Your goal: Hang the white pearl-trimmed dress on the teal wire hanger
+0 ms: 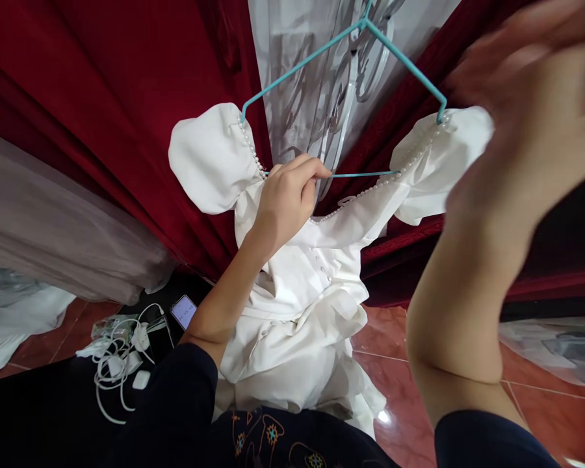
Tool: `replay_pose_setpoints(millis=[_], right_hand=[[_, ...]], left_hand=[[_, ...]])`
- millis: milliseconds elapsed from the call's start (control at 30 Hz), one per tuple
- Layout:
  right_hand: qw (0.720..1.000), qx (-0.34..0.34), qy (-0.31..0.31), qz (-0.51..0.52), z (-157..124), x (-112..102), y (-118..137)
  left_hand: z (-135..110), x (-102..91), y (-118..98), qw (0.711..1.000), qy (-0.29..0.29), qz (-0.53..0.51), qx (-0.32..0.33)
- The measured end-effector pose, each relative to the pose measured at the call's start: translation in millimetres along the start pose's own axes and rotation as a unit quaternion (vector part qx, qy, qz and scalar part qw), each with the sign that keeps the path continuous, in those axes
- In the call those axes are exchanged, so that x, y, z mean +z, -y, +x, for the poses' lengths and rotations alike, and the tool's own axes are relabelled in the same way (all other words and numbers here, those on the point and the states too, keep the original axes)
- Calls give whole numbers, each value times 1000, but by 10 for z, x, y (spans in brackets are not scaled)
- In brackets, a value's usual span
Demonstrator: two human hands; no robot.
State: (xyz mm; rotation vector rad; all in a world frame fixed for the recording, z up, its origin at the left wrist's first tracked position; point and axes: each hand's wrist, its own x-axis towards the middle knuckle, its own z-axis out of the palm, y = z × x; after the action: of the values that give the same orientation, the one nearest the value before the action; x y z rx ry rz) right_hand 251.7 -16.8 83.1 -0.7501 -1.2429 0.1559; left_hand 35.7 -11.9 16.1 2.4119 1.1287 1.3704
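Observation:
A white dress [312, 312] with puffed sleeves and a beaded neckline hangs from a teal clothes hanger [302, 63] in front of me. The hanger's two ends sit inside the beaded shoulder edges. My left hand [290, 198] is closed around the hanger's lower bar at the neckline, covering part of the dress front. Raised high on the right, my right hand [531, 110] is smeared by motion beside the right puffed sleeve [463, 140]. Its fingers are too blurred to read, and I see nothing held in it.
Dark red curtains [127, 97] hang behind the dress, with sheer white fabric [292, 58] and pale hangers between them. At lower left, tangled white cables [112, 364] and a lit phone [183, 312] lie on a black surface. Reddish tiles [385, 370] cover the floor.

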Motion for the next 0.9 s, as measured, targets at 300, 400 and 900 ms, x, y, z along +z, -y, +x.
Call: replay_pose_setpoints(millis=[300,400,900], right_hand=[[946,-119,161,-255,-1071,290,-561],[957,-133,129,-224,-1079,377,-542],[960,-140,136,-198,-1015,315,-592]], left_hand=[[-49,73,75,995,-46,-57,73],[-9,-69,95,966,-209,-65,140],[246,-1157,1035,963,-262,-56,-14]])
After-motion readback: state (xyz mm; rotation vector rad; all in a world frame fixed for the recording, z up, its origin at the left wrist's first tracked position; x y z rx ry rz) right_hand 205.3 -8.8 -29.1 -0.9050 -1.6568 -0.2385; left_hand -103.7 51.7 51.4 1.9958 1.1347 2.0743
